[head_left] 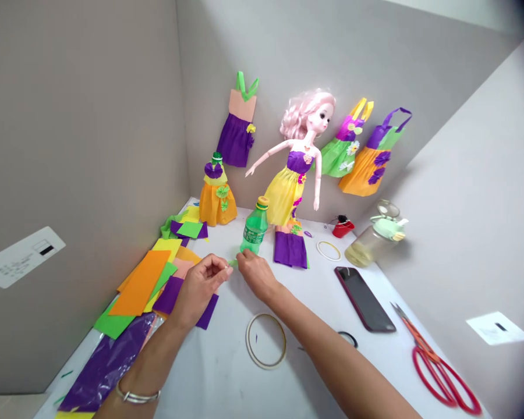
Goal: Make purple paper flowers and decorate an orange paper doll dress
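Note:
My left hand [203, 285] is closed in a pinch at one end of a small light-green strip [233, 263], perhaps paper or cloth. At the strip's other end, my right hand [257, 274] is closed with its fingertips together. Most of the strip is hidden by my fingers. Just behind my right hand stands a green bottle [254, 228] with a yellow cap. A small purple skirt piece [290, 250] lies to its right. In front of my hands a narrow tape roll [247, 343] rests flat on the white table [227, 372].
Coloured sheets [140, 282] are piled at left beside a plastic-wrapped purple pack [109, 361]. A doll [288, 180] and a dressed bottle [218, 201] stand behind. At right are a phone [364, 298], red-handled scissors [432, 356] and a clear jug [367, 247].

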Demonstrator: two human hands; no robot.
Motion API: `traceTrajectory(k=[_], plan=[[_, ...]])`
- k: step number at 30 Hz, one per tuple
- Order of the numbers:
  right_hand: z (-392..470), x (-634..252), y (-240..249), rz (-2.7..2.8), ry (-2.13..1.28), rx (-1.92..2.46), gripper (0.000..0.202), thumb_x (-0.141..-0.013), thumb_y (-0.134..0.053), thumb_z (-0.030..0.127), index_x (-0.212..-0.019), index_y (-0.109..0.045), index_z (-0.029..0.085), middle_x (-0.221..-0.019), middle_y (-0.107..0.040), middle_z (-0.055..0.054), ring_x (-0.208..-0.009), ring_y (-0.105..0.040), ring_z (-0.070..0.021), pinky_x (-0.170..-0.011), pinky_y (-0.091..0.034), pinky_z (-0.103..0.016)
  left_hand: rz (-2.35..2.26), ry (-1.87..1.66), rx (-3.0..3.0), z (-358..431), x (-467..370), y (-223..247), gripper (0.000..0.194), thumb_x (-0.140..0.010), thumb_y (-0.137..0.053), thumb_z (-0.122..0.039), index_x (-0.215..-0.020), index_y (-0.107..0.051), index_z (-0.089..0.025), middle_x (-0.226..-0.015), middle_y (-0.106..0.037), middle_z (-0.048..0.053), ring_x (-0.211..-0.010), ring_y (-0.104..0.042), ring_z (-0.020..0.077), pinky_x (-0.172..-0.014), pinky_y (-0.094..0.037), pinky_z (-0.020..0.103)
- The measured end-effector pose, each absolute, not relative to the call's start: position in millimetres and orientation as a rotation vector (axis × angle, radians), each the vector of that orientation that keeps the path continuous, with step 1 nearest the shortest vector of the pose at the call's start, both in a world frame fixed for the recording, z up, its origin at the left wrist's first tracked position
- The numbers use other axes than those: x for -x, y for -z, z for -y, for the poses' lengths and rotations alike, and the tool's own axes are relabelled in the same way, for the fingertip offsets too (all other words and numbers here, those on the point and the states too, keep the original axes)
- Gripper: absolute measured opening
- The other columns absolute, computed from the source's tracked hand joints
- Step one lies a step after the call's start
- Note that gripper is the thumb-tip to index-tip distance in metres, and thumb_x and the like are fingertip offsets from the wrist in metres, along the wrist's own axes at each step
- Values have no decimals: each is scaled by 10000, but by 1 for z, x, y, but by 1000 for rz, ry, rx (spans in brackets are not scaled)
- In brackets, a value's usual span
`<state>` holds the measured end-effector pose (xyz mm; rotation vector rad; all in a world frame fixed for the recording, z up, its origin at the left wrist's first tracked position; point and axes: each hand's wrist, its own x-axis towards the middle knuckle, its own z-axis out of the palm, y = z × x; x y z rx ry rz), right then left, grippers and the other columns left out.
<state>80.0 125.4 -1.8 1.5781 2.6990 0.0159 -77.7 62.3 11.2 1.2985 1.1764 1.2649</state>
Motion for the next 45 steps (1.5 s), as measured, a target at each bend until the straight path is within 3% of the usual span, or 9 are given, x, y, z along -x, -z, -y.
traceTrajectory(k=[5, 13, 20, 25, 29, 32, 35, 40, 45], plan=[[-135, -48, 11, -2649, -23, -1521, 333, -939, -613, 331, -1212, -586, 142, -1203, -615, -100, -1008, -638, -223, -847, -554, -420, -1187, -1351, -1165, -64, 80, -10, 259, -769, -687, -403, -745, -533, -196, -772, -550, -30, -726, -518, 122, -708, -444, 224], [-133, -42, 23, -2633, 42, -1604, 321, -948, -599, 326, -1221, -584, 158, -1230, -606, -102, -1030, -631, -226, -864, -547, -424, -1137, -1324, -1134, -63, 76, -6, 230, -755, -707, -355, -760, -546, -190, -780, -558, -37, -714, -509, 110, -677, -421, 207], [-132, -40, 19, -2649, 405, -1782, 335, -946, -601, 329, -1235, -576, 162, -1242, -600, -99, -1045, -627, -233, -874, -543, -439, -1136, -1329, -1126, -67, 75, 3, 225, -742, -720, -334, -784, -553, -190, -790, -564, -40, -696, -506, 104, -663, -417, 201], [-137, -60, 17, -2622, 1082, -1911, 336, -946, -602, 329, -1236, -574, 161, -1242, -599, -98, -1040, -628, -231, -868, -546, -434, -1204, -1355, -1154, -72, 79, 8, 263, -755, -700, -405, -760, -549, -190, -859, -580, -11, -832, -554, 138, -782, -437, 232], [-121, -84, 11, -2420, 1922, -1830, 243, -923, -611, 354, -948, -663, 118, -871, -669, -36, -729, -638, -141, -692, -545, -305, -1180, -1279, -1241, -72, 74, 12, 231, -727, -716, -372, -721, -585, -182, -1018, -608, 35, -898, -597, 173, -837, -457, 285], [-99, -95, 5, -2141, 2511, -1758, 294, -804, -700, 405, -743, -646, 123, -622, -583, 20, -546, -534, -76, -594, -480, -229, -1136, -1223, -1329, -67, 65, 11, 188, -711, -723, -323, -662, -615, -177, -1028, -609, 47, -952, -601, 197, -885, -452, 305], [-77, -100, 2, -1808, 2939, -1731, 345, -644, -818, 417, -693, -635, 129, -582, -560, 37, -521, -497, -55, -568, -447, -200, -1104, -1195, -1431, -62, 57, 10, 150, -748, -687, -284, -670, -609, -183, -985, -603, 41, -989, -591, 199, -915, -434, 307], [-51, -108, 2, -1364, 3318, -1733, 411, -629, -851, 464, -754, -693, 106, -638, -622, 10, -576, -543, -53, -619, -461, -182, -1074, -1093, -1677, -55, 48, 12, 142, -825, -597, -215, -691, -559, -189, -880, -584, 21, -900, -582, 182, -839, -436, 303], [-32, -116, 7, -1109, 3448, -1793, 368, -588, -910, 359, -746, -718, 88, -596, -621, 26, -534, -531, -33, -592, -444, -158, -1088, -1075, -1833, -43, 36, 7, 111, -848, -567, -182, -742, -539, -198, -820, -566, 0, -817, -548, 168, -760, -436, 287]])
